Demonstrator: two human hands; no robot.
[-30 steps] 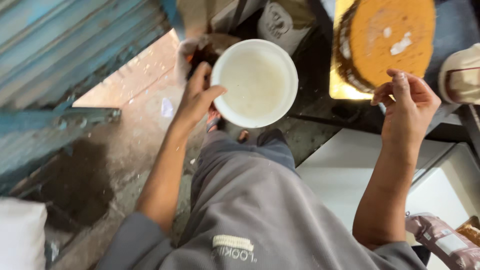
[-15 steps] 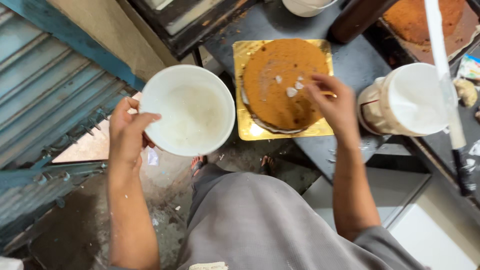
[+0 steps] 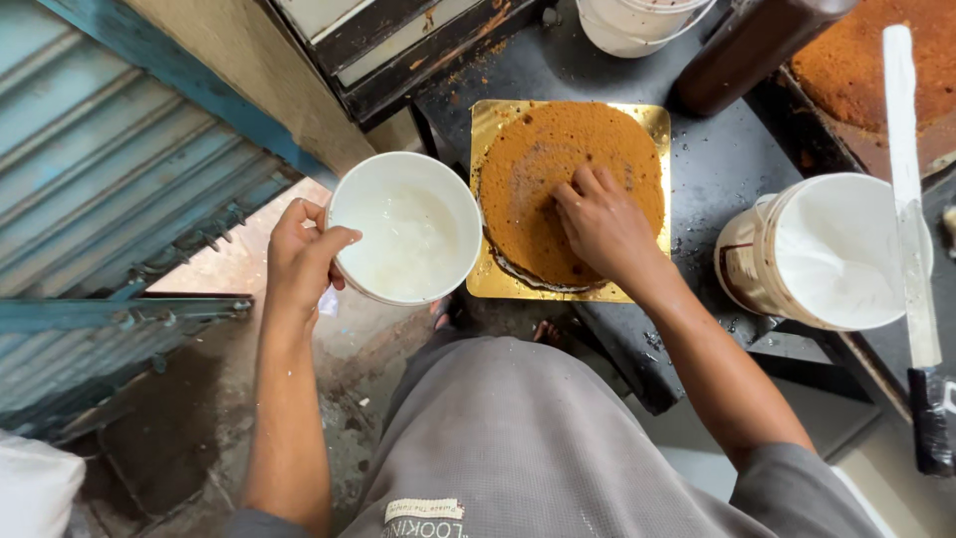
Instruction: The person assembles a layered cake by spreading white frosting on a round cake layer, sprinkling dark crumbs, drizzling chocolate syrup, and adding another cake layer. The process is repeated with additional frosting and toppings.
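Down below the head camera, the left hand (image 3: pixel 304 259) grips a white bowl (image 3: pixel 405 227) by its near rim, thumb hooked over the edge and fingers curled underneath, holding it in the air just left of the black table (image 3: pixel 732 164). Inside sits a shallow pool of pale, watery liquid, so the bowl looks light but ready to slosh if tipped; the rim seems the natural place to hold it, kept level. The right hand (image 3: pixel 602 224) lies flat on a round brown cake (image 3: pixel 563 189), fingers spread and pressing its top, holding nothing. That cake looks soft and crumbly, likely to tear under a hard push, so I would shift it by its gold board (image 3: pixel 652 125), which rests on the table near the front edge.

Room is tight around it. A white tub (image 3: pixel 827 249) of cream stands just right of the forearm, a long spatula (image 3: pixel 911 229) lies across the far right, a dark bottle (image 3: pixel 752 45) leans behind the board, and a second cake (image 3: pixel 866 60) sits at the top right corner. To the left, beside blue shutters (image 3: pixel 110 199), the floor offers more open space.
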